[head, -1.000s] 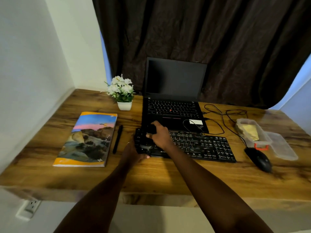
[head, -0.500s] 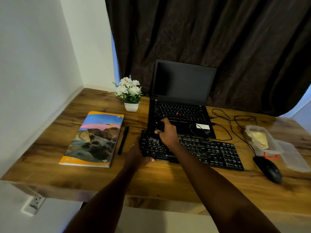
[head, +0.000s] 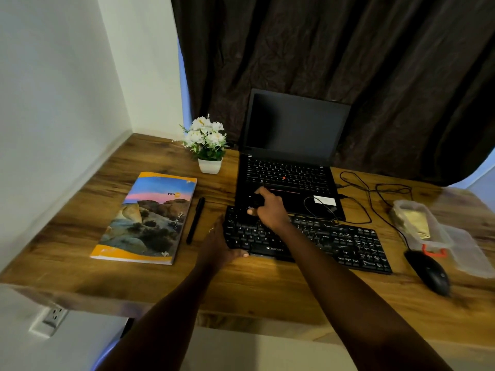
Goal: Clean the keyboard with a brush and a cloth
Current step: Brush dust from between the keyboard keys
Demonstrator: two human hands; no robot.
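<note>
Right fingers (head: 265, 194) pinched the brush (head: 255, 202), now swept past the keyboard's (head: 334, 239) top row. Left fingers (head: 235, 254) gripped its edge; more rows remained

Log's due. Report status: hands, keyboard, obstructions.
Left hand holds keyboard, left end. Right hand grips black brush over top-left keys. Cable lies across rear edge.

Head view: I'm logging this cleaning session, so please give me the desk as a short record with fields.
right hand: grips a small dark brush at the keyboard's rear left edge
left hand: holds the keyboard's left front corner
keyboard: black, flat on the wooden desk, in front of the open laptop
left of keyboard: pen, book, potted flowers
right of keyboard: mouse, plastic container
</note>
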